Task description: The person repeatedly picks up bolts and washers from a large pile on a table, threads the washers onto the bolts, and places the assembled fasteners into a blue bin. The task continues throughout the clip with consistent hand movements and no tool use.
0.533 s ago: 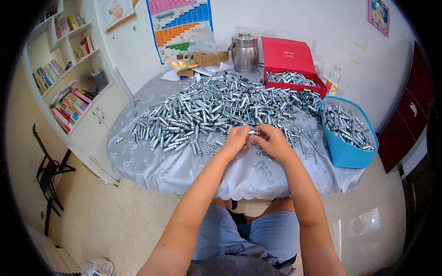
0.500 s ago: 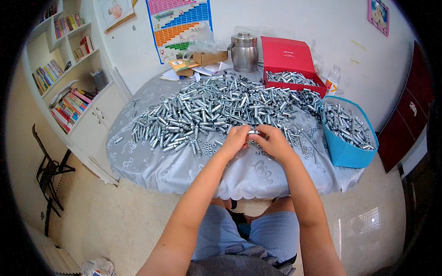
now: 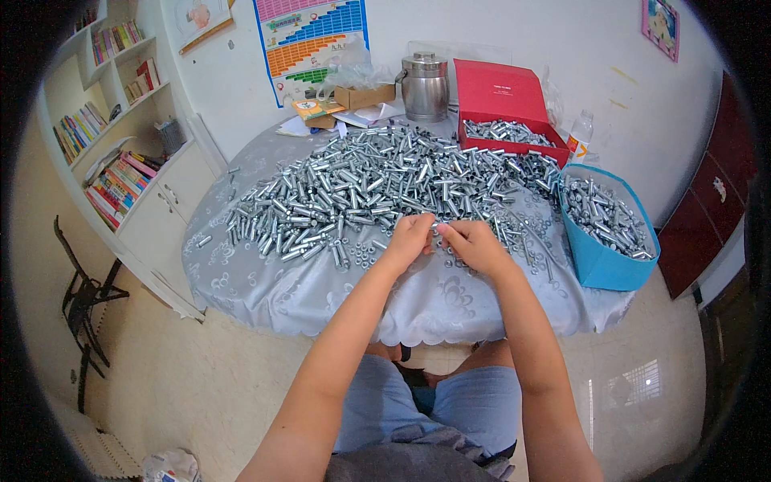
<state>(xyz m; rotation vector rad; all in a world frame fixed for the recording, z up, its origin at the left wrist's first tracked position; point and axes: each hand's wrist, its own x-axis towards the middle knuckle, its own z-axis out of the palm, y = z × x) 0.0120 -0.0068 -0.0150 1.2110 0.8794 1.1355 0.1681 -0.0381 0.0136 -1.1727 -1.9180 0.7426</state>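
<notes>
Above the near edge of a big heap of silvery anchor bolts [image 3: 361,189], my hands meet, fingertips almost touching. A small shiny bolt [image 3: 438,226] shows between them, mostly covered by the fingers. My left hand [image 3: 410,241] is closed with thumb and forefinger pinched on its left end. From the other side my right hand [image 3: 475,244] pinches the right end, thumb on top. Loose nuts [image 3: 363,255] and washers lie on the grey patterned tablecloth [image 3: 321,293] around the hands.
A blue fabric bin [image 3: 614,269] full of bolts stands at the table's right edge. Behind the heap are an open red box [image 3: 502,92] holding more bolts, a clear bottle [image 3: 580,132], a steel pot [image 3: 425,88], and a cardboard box [image 3: 364,97].
Both hands stay together at the heap's front edge. The fingers have shifted round the bolt, and less of it shows now. The view has moved slightly.
</notes>
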